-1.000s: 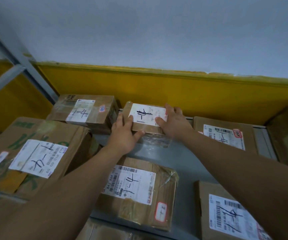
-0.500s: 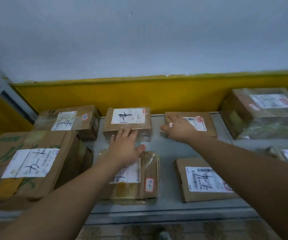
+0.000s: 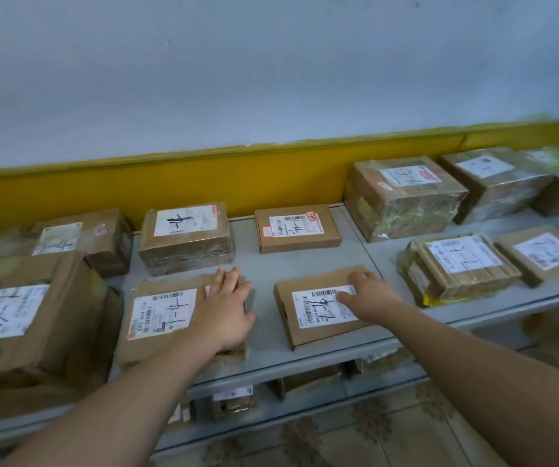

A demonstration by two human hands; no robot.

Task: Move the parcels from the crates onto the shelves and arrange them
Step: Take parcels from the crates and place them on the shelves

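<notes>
My left hand (image 3: 227, 311) lies flat on a taped parcel (image 3: 163, 315), fingers (image 3: 227, 276) straight and close together, gripping nothing. My right hand (image 3: 369, 294) rests on a flat box (image 3: 311, 308), fingers spread and loosely bent over its label (image 3: 320, 308), also holding nothing. Both packages sit under the fingers on the grey metal shelf (image 3: 264, 264). The box looks like stiff, light corrugated card with crisp edges, so I'd grip its long sides. The parcel looks wrinkled, glossy and slightly soft, probably slick, so I'd take it by the corners.
</notes>
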